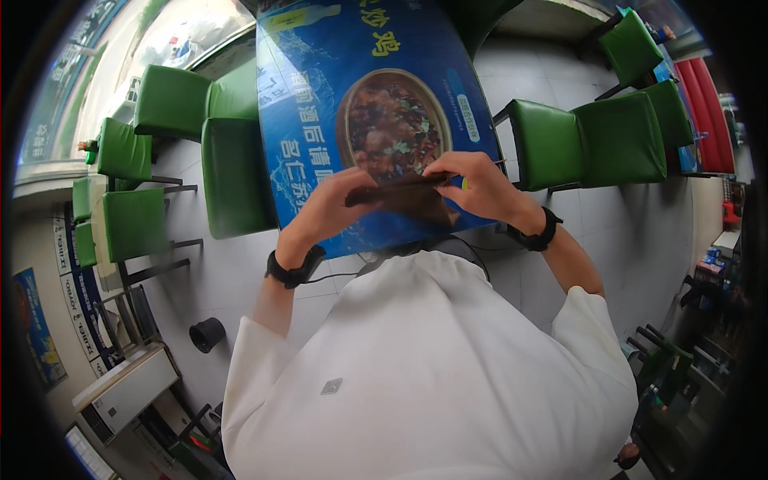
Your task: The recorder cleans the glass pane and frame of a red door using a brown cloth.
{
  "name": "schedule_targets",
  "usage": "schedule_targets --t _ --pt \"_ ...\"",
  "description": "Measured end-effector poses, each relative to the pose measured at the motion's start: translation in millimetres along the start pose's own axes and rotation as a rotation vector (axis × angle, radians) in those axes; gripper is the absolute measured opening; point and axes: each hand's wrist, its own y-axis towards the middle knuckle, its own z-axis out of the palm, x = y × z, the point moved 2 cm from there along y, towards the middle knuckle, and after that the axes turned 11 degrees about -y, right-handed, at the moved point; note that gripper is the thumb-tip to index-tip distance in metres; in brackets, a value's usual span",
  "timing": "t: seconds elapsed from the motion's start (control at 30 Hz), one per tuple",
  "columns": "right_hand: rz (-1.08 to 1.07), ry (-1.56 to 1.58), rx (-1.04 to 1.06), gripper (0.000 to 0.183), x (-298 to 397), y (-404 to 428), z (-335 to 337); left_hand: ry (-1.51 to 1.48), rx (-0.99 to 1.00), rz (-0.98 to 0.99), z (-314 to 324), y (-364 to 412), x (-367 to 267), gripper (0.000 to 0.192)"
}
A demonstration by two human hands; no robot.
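A dark brown cloth [414,198], bunched or folded along its upper edge, spans the gap between my two hands. My left hand [336,201], slightly blurred, grips its left end. At the other end, my right hand [477,186] pinches the cloth between thumb and fingers, and a loose flap hangs below. Both hands are above the near part of a table [372,237] with a glossy blue printed top. A printed picture of a stew dish [396,120] lies just beyond the cloth. Black bands circle both wrists.
Green padded chairs stand left [234,174] and right [546,144] of the table. On the tiled floor at left is a black bin [207,335], near a white air conditioner [129,393]. A red padded seat [705,117] is at far right. Another person [628,455] shows at lower right.
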Motion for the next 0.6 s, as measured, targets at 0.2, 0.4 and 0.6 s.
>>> schedule_targets --t 0.2,0.4,0.6 --pt "-0.273 -0.197 -0.253 0.025 3.4 86.1 -30.8 0.333 -0.248 0.172 -79.0 37.4 -22.2 0.017" --pt "-0.521 -0.337 -0.504 0.022 37.6 106.7 -59.0 0.385 -0.421 0.364 -107.1 22.9 -81.6 0.022" --pt "-0.43 -0.214 -0.348 0.022 10.1 57.4 -18.6 0.687 -0.331 0.513 -62.4 -18.6 -55.4 0.022"
